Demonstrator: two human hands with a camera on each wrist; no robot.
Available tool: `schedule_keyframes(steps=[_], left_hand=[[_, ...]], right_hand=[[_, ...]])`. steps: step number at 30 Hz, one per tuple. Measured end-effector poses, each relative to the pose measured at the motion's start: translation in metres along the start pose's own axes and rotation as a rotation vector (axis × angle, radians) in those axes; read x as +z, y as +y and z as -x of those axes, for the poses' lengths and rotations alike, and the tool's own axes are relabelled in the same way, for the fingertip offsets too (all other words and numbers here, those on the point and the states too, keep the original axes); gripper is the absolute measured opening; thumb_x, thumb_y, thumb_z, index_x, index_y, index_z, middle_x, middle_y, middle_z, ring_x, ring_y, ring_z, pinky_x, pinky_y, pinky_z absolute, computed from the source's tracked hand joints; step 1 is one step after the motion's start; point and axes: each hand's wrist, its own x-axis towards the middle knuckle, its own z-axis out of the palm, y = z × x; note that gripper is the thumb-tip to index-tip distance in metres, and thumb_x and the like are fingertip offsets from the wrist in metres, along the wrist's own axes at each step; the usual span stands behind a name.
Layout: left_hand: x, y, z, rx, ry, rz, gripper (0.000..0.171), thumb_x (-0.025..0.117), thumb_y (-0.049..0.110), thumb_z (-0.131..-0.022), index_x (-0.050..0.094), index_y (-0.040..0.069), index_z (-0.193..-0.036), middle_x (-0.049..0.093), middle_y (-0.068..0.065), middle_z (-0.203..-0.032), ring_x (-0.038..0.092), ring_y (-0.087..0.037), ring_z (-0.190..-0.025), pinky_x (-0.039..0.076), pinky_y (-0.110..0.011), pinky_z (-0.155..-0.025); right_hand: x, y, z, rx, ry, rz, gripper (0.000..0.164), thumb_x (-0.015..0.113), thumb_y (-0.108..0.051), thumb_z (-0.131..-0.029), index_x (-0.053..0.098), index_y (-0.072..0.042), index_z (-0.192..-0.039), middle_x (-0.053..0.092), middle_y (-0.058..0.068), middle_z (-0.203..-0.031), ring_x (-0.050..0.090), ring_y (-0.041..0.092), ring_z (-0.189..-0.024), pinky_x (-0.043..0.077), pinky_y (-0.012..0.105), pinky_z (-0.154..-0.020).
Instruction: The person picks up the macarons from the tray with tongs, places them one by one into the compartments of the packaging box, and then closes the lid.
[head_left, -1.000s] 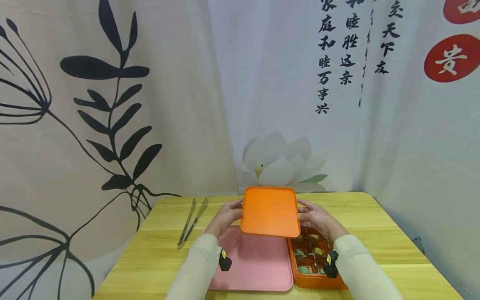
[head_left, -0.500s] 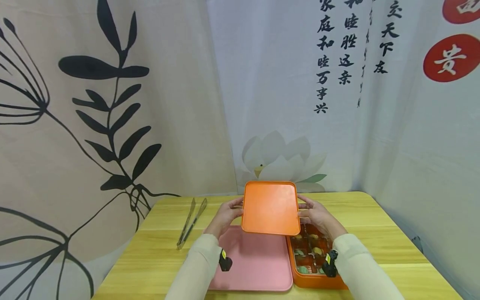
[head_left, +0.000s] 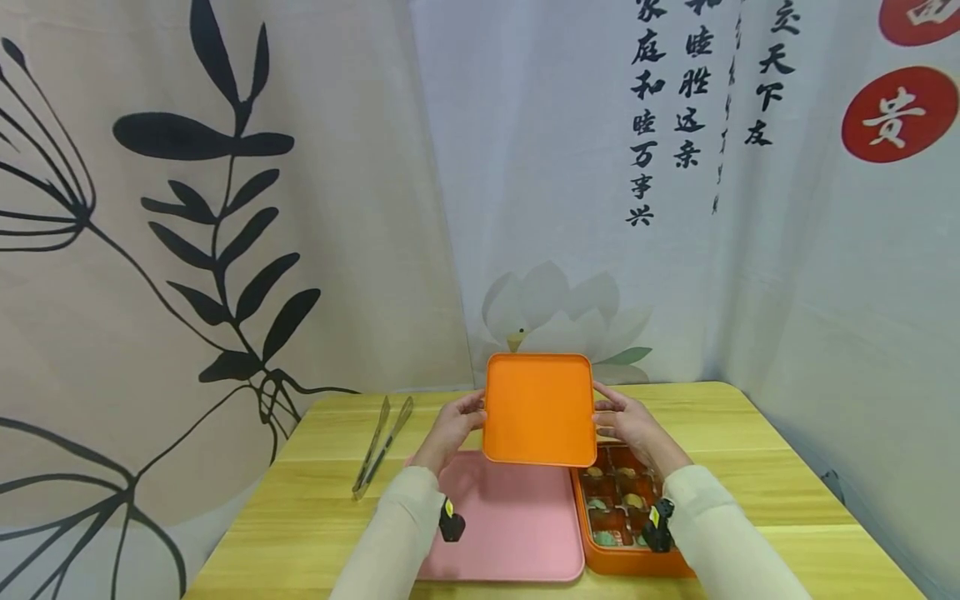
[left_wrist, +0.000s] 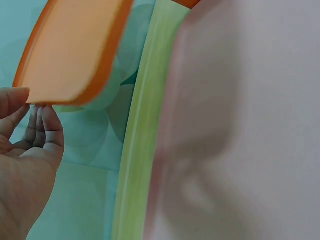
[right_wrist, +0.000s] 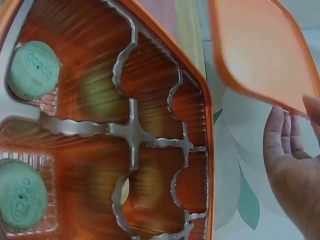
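Note:
An orange square lid (head_left: 538, 410) with a low raised rim is held up in both hands, its face tilted toward me. My left hand (head_left: 452, 429) pinches its left edge between thumb and fingers, as the left wrist view shows on the lid (left_wrist: 75, 55). On the opposite edge my right hand (head_left: 633, 427) grips in the same way. Below and to the right stands an orange box (head_left: 637, 565) with a clear divided insert. Inside its compartments lie round pieces; in the right wrist view a green stamped cake (right_wrist: 34, 69) and another green cake (right_wrist: 21, 194) show clearly.
A pink tray (head_left: 502, 533) lies below the lid, left of the orange box. Metal tongs (head_left: 382, 450) rest on the wooden table (head_left: 315, 517) farther left. Behind the table hangs a printed curtain (head_left: 375, 208).
Both hands have raised the lid slightly, and it now tilts up more steeply toward me. The box, tray and tongs have stayed in place.

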Motion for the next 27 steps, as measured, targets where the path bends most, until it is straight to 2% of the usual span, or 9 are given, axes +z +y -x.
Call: schedule_keyframes(steps=[4,13,22,27], left_hand=[[0.000,0.003,0.000,0.004,0.011,-0.015,0.051,0.056,0.001,-0.098,0.044,0.000,-0.147,0.053,-0.018,-0.125,0.055,-0.026,-0.110,0.042,-0.051,-0.102],[0.001,0.009,-0.002,0.035,0.027,-0.038,0.053,0.057,0.004,-0.099,0.043,0.006,-0.149,0.054,-0.017,-0.128,0.055,-0.029,-0.117,0.041,-0.049,-0.104],[0.002,0.012,-0.004,0.064,0.056,-0.055,0.054,0.058,0.005,-0.098,0.043,0.005,-0.149,0.054,-0.020,-0.129,0.055,-0.025,-0.113,0.045,-0.047,-0.099],[0.003,0.020,-0.002,0.063,0.025,-0.057,0.055,0.058,0.006,-0.098,0.041,0.004,-0.150,0.053,-0.023,-0.133,0.055,-0.029,-0.114,0.044,-0.050,-0.098]], right_hand=[[0.000,-0.002,0.000,-0.018,-0.026,-0.008,0.068,0.054,0.000,-0.100,0.023,-0.015,-0.159,0.038,0.027,-0.141,0.056,0.034,-0.115,0.041,0.054,-0.103],[0.001,-0.006,-0.001,-0.040,-0.057,-0.053,0.068,0.050,-0.001,-0.102,0.017,-0.015,-0.160,0.032,0.028,-0.147,0.045,0.042,-0.130,0.034,0.054,-0.108],[-0.002,-0.014,0.000,-0.058,-0.082,-0.053,0.064,0.047,-0.005,-0.104,0.017,-0.015,-0.160,0.029,0.026,-0.153,0.034,0.042,-0.139,0.031,0.053,-0.111],[-0.005,-0.018,0.001,-0.074,-0.086,-0.040,0.063,0.046,-0.011,-0.106,0.014,-0.015,-0.160,0.022,0.026,-0.157,0.027,0.042,-0.143,0.027,0.055,-0.112]])
